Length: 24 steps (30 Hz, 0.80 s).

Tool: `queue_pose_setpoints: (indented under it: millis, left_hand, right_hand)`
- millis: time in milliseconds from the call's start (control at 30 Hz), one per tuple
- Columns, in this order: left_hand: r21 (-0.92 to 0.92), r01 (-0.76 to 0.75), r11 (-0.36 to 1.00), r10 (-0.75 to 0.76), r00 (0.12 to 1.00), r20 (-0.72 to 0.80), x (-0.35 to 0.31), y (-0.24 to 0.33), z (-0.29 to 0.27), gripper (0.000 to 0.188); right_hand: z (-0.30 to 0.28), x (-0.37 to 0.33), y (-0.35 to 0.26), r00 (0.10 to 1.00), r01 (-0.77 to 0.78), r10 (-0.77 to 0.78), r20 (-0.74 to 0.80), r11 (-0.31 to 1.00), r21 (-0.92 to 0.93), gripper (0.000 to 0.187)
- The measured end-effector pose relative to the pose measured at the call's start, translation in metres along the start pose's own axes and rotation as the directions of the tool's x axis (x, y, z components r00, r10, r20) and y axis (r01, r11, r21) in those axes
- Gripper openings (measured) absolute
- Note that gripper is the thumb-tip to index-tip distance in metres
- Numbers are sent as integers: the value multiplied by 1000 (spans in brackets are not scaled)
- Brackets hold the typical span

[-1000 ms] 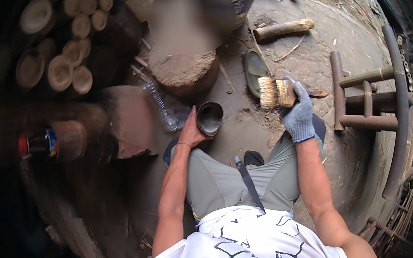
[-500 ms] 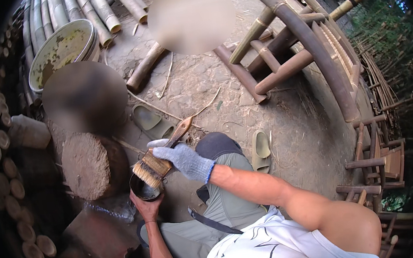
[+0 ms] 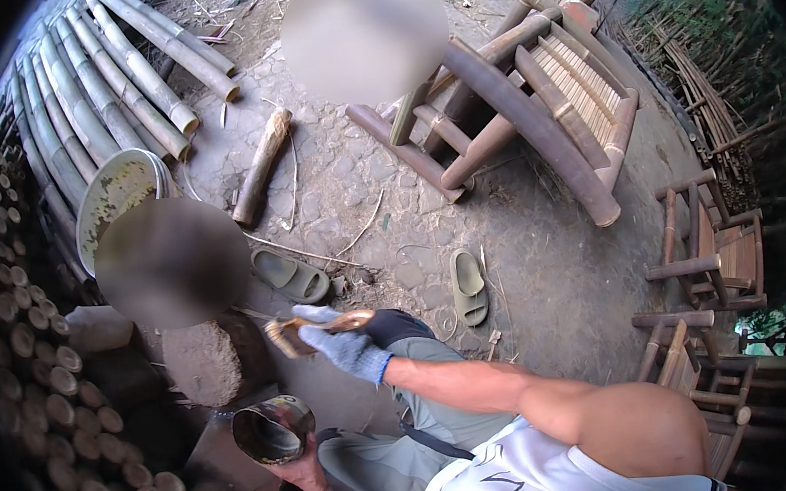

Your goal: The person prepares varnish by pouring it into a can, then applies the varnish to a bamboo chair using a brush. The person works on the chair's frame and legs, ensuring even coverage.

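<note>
So the brush (image 3: 287, 339) has come up and away from the can (image 3: 292, 412) since half a second ago, when its bristles were right at the can's mouth, and the whole view has swung round too. The right hand (image 3: 341, 347) wears a grey glove, fingers wrapped around the brush, with the handle poking out to the right. The brush is nearly edge-on and a bit blurry, so I can't tell what's on the bristles. The bare left hand (image 3: 304, 466) has its fingers around the can's near side, though part of that grip is hidden. The can's mouth leans toward the camera and left; there's something greyish inside, can't tell if it's liquid.

My read: this is the in-between bit of brush-and-can work, both held up near the knees, brush above the can and not touching it. I'd say the next move calls for a steady can and a firm grip on the brush. The stump (image 3: 201, 366) sits close by, the sandal (image 3: 469, 287) well apart on the floor.
</note>
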<state>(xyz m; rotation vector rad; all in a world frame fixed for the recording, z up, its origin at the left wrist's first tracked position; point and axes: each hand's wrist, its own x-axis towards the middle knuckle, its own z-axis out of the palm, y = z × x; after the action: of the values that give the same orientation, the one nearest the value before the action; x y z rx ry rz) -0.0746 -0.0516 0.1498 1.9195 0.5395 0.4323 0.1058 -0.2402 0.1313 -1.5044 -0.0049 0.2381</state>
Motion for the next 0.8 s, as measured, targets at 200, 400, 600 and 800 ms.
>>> queue_pose_setpoints:
  millis: [200, 400, 600, 800]
  left_hand:
    - [72, -17, 997, 13, 998, 57, 9, 212, -70, 85]
    - [-44, -45, 998, 51, 988, 147, 22, 344, -101, 90]
    - [-29, -86, 996, 89, 987, 131, 20, 398, -101, 102]
    - [-16, 156, 988, -152, 979, 133, 3, 409, -68, 113]
  right_hand:
    - [-124, -20, -134, 953, 136, -270, -135, 784, -606, 24]
    - [-251, -134, -332, 741, -612, 511, -437, 244, -752, 41]
    - [-347, -224, -377, 572, -191, 765, -297, -227, -955, 34]
    - [-399, -123, -362, 649, 665, 666, 369, -261, -700, 32]
